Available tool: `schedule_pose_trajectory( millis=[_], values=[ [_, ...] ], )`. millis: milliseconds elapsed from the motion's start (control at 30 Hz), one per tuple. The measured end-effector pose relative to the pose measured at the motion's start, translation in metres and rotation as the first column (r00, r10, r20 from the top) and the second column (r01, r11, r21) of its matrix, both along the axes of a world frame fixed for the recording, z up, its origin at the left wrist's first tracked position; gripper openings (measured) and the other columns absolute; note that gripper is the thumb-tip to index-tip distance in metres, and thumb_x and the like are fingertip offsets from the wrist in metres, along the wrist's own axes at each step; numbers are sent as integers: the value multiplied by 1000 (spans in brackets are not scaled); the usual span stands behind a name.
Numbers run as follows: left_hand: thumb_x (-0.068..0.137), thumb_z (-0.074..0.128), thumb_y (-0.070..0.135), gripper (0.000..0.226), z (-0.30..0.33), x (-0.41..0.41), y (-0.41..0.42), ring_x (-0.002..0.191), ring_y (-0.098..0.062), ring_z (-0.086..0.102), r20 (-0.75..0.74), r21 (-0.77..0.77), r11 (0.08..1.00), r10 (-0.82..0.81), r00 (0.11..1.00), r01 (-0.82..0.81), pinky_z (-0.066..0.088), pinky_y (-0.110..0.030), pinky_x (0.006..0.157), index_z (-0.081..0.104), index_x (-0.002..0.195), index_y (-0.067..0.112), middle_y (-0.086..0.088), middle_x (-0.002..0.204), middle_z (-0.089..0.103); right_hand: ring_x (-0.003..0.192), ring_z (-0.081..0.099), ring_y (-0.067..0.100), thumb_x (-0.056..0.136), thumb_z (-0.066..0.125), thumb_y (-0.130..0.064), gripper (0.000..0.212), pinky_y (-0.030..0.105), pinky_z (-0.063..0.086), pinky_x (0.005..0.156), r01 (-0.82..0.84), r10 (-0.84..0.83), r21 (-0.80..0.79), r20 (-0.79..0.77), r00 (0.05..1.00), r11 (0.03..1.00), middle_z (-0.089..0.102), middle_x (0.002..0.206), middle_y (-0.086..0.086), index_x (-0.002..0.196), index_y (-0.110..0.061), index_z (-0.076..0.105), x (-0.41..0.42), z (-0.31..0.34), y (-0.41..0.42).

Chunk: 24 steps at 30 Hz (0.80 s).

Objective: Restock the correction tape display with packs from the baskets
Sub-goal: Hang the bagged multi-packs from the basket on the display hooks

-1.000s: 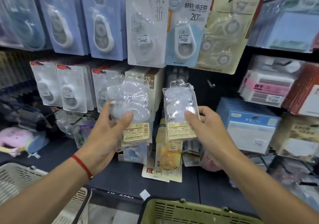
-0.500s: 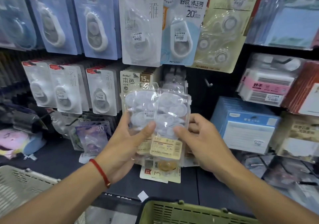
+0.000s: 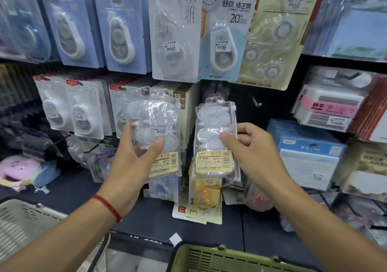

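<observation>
The left hand (image 3: 134,163) grips a bundle of clear packs (image 3: 156,129), thumb across the front; the right hand (image 3: 254,146) pinches a single pack (image 3: 215,139). Both stand upright, hang-holes up, before the display (image 3: 173,31). The green basket (image 3: 230,260) and the white basket (image 3: 27,227) sit below, contents unclear.

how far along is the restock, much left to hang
Done: the upper pegs already carry carded tapes. In hand: the left hand holds clear packs, the right hand one pack, neither hung. Left: a bare peg; basket contents are out of view.
</observation>
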<state>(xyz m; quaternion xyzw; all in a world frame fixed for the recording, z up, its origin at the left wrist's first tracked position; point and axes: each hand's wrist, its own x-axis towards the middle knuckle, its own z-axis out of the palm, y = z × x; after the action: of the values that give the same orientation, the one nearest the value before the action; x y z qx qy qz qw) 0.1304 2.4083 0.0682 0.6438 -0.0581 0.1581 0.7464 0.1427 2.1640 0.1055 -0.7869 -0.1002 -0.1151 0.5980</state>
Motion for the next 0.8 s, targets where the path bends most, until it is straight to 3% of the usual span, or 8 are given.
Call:
schedule_pose_trajectory(
  millis=[67,167,267,367,433,600,700,800],
  values=[
    [86,76,42,49,0,-1,2,120,-28,71,2,5,1000,-6,1000,6,52,-62,104,54,129,51,2,128,74,89,77,15,97,71,-44,23,50,62,90,23,-24,-49,-17,1000,999,81,93,-7,114,-29,67,1,-2,-2],
    [86,77,40,53,0,-2,1,121,-24,71,5,12,1000,-16,1000,16,52,-60,106,54,133,46,3,128,74,95,66,3,94,69,-52,46,30,56,89,173,-160,-282,70,985,944,68,114,-12,131,-28,59,4,-6,-5],
    [87,84,34,54,-3,-1,-6,121,-26,71,17,19,997,-77,997,77,53,-58,105,56,132,40,0,129,74,92,63,1,94,69,-47,30,15,49,80,136,-95,-367,129,987,920,67,109,-15,120,-33,65,5,-7,-4],
    [78,88,32,67,-9,-2,-15,121,-28,72,-10,26,975,-219,976,219,59,-48,99,53,135,35,-3,130,74,98,68,3,95,70,-52,25,22,57,80,-162,151,-303,-61,987,939,75,104,-15,111,-33,72,1,-14,4],
    [76,89,31,73,-12,-2,-21,122,-25,71,-9,40,961,-272,962,273,60,-40,99,51,138,34,-2,132,73,96,73,12,97,70,-49,22,34,62,79,-247,227,-236,-111,968,940,78,103,-9,108,-30,74,-2,-17,9],
    [89,80,34,61,-9,3,-21,126,-25,69,8,11,983,-183,983,182,55,-57,102,50,141,39,4,136,71,84,79,15,104,64,-33,9,32,60,66,-172,166,-79,-78,983,982,82,93,-3,107,-26,67,1,-12,4],
    [96,74,23,46,-10,7,-14,106,-37,76,-6,0,988,-154,988,154,62,-64,79,54,132,44,-1,130,73,88,79,15,104,63,-35,14,37,62,75,-93,91,-67,-27,995,993,82,93,-3,106,-22,68,5,-8,-1],
    [94,74,17,47,-10,7,-10,96,-41,77,-12,-19,991,-135,991,135,63,-56,64,55,126,45,-3,122,75,86,78,9,104,62,-37,17,31,59,74,-76,75,-50,-27,997,996,81,92,-7,108,-22,68,7,-6,-5]
  ],
)
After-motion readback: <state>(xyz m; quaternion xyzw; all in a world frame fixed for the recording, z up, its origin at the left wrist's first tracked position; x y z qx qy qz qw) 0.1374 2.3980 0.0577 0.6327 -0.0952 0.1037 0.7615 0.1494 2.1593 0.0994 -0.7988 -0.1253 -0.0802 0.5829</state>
